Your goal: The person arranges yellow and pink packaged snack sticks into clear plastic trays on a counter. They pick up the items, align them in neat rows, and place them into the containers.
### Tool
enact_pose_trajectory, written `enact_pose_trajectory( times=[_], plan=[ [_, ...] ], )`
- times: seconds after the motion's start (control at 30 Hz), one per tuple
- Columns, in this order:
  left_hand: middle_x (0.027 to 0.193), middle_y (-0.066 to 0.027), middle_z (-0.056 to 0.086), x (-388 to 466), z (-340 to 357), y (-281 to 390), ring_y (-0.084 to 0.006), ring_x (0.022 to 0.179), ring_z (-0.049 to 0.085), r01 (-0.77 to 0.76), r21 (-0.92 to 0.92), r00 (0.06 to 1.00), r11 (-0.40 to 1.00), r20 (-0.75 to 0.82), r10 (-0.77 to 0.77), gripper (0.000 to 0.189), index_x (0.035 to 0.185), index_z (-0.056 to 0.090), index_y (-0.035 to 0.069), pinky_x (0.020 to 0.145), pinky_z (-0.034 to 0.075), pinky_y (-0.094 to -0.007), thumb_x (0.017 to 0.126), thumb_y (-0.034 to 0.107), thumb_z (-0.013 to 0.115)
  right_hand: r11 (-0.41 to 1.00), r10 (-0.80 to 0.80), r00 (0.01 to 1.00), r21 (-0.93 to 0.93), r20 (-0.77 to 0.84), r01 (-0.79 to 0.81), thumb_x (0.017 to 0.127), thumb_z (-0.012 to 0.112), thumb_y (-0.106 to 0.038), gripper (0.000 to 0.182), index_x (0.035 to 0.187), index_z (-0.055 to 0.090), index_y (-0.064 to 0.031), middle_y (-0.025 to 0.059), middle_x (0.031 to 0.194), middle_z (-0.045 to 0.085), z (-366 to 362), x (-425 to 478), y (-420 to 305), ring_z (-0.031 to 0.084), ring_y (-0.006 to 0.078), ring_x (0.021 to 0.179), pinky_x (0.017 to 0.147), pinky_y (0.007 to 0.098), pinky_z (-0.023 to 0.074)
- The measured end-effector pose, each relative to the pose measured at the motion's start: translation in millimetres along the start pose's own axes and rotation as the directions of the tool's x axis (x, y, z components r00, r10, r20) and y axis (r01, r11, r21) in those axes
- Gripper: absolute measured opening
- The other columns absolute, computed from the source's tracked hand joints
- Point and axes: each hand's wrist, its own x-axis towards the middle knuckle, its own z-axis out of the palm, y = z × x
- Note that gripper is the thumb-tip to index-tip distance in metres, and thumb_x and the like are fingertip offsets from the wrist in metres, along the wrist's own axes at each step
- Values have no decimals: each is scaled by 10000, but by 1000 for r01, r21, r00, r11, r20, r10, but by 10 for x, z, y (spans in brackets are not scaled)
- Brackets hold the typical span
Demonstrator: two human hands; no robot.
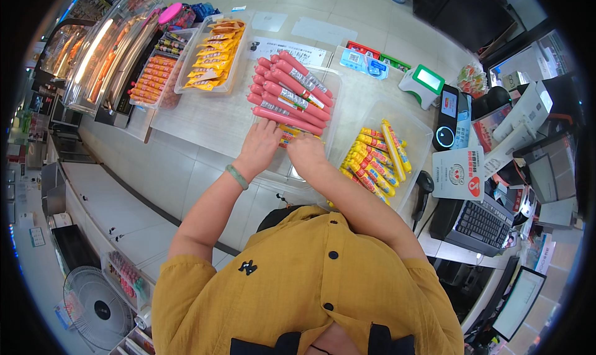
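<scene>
My left hand point(261, 145) is at the near left end of a stack of pink sausages point(288, 92), fingers bent over the edge of a clear plastic bin point(336, 87). My right hand point(305, 153) is curled beside it over yellow-and-red wrapped sausages point(289, 132) at the near side of the stack. Both hands partly cover these wrapped sausages, and my right fingertips are hidden. The pink sausages lie roughly parallel in layers, some with printed silver wrappers. To the right, a second clear bin point(421, 136) holds several yellow-wrapped sausages point(372, 164).
Left on the counter point(200, 124) stand a bin of yellow packets point(216, 52), a bin of orange-wrapped sausages point(153, 78) and a glass-covered food warmer point(104, 57). On the right are a green-and-white device point(423, 85), a payment terminal point(446, 117), a barcode scanner point(423, 194) and a keyboard point(484, 222).
</scene>
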Motion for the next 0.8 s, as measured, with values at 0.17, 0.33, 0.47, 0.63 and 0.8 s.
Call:
enact_pose_trajectory(
  times=[0.17, 0.33, 0.47, 0.63, 0.8],
  plan=[
    [1036, -96, 591, -14, -94, 56, -297, 1047, 567, 51, -75, 997, 996, -58, -55, 334, 943, 625, 61, 837, 499, -417, 670, 102, 811, 993, 50, 980, 116, -193, -28, 814, 673, -118, 132, 901, 725, -34, 141, 932, 683, -216, -74, 129, 707, 297, 925, 747, 409, 586],
    [993, -83, 613, 5, -355, 229, -312, 974, 571, 80, -210, 980, 974, -163, -116, 327, 925, 646, 64, 823, 504, -428, 674, 95, 853, 939, 108, 949, 345, -298, 1, 833, 717, -111, 123, 907, 689, -17, 150, 923, 662, -977, -666, 617, 683, 331, 911, 752, 415, 565],
    [959, -87, 628, 32, -553, 508, -319, 955, 566, 50, -366, 975, 929, -182, -125, 269, 902, 670, 67, 814, 497, -425, 711, 94, 857, 875, 260, 926, 473, -275, -105, 819, 764, -99, 135, 906, 682, -35, 129, 917, 660, -1139, -1306, 921, 675, 331, 886, 734, 429, 546],
    [921, -93, 617, 5, -623, 967, -317, 932, 569, -46, -546, 990, 836, -134, -33, 234, 884, 673, 66, 794, 491, -415, 729, 79, 847, 817, 385, 915, 506, -119, -277, 800, 785, -87, 164, 908, 673, -35, 127, 889, 652, -1029, -2054, 1013, 664, 346, 858, 735, 433, 535],
    [933, -79, 615, 9, -579, 1366, -295, 946, 575, -123, -621, 991, 774, -30, 133, 266, 917, 689, 67, 812, 508, -399, 709, 85, 855, 799, 414, 910, 482, -8, -359, 782, 799, -98, 205, 942, 682, -47, 116, 942, 652, -926, -2512, 914, 660, 339, 882, 737, 426, 538]
  ],
)
